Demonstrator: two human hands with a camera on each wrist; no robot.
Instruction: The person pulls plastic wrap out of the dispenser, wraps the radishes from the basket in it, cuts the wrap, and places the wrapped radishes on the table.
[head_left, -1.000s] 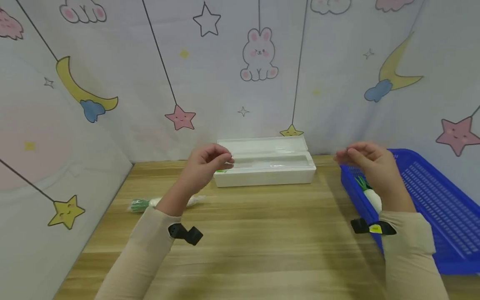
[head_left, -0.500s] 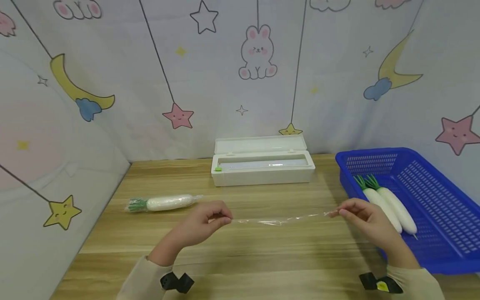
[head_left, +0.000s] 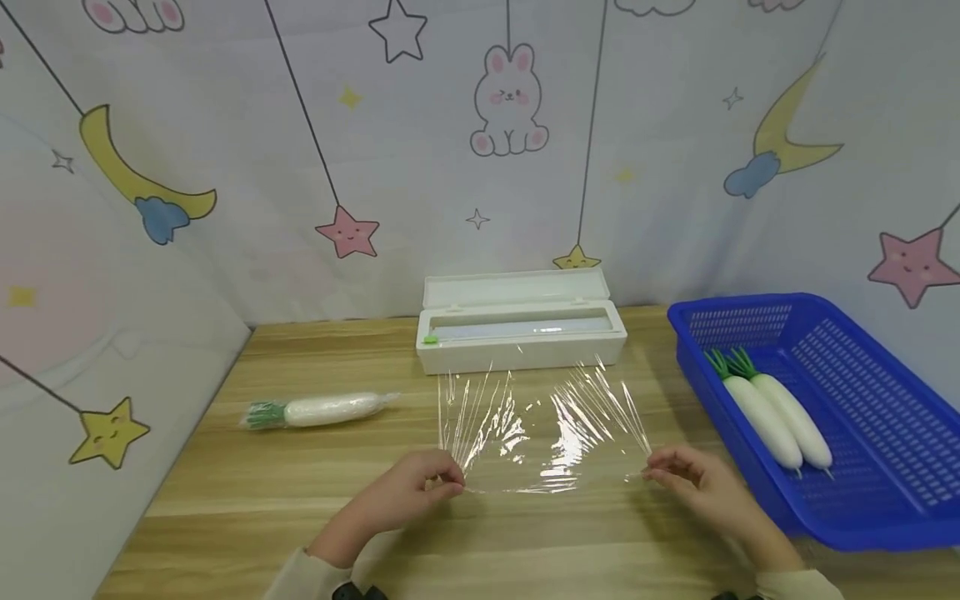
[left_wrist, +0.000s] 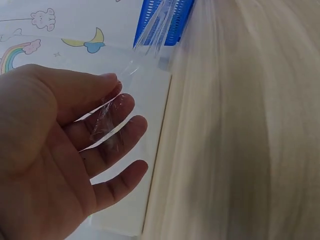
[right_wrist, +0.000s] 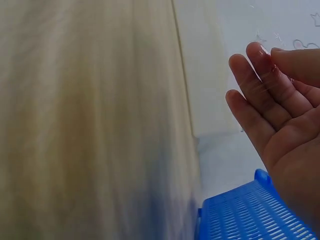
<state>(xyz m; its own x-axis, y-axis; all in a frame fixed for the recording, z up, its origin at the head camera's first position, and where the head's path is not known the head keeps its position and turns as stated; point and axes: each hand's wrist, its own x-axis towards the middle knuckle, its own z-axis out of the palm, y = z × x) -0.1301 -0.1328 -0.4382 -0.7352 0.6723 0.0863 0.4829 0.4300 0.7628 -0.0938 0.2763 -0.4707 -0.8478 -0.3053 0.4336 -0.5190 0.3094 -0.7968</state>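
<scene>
A sheet of clear plastic film (head_left: pixel 566 442), creased and glinting, stretches between a person's hands over a wood-grain tabletop (head_left: pixel 540 550). With that sheet as the clock's centre, the left hand (head_left: pixel 408 492) at 8 o'clock and the right hand (head_left: pixel 697 487) at 4 o'clock each pinch a near corner between thumb and fingers; the wrist views show the remaining fingers loosely extended. At 12 o'clock stands a white cling-film box (head_left: pixel 480 360), lid raised, with a green slider (head_left: pixel 431 339). At 9 o'clock lies a film-wrapped white radish (head_left: pixel 330 409). At 3 o'clock, a blue plastic basket (head_left: pixel 888 433) holds two white radishes (head_left: pixel 791 417) side by side, green tops towards 11 o'clock.
</scene>
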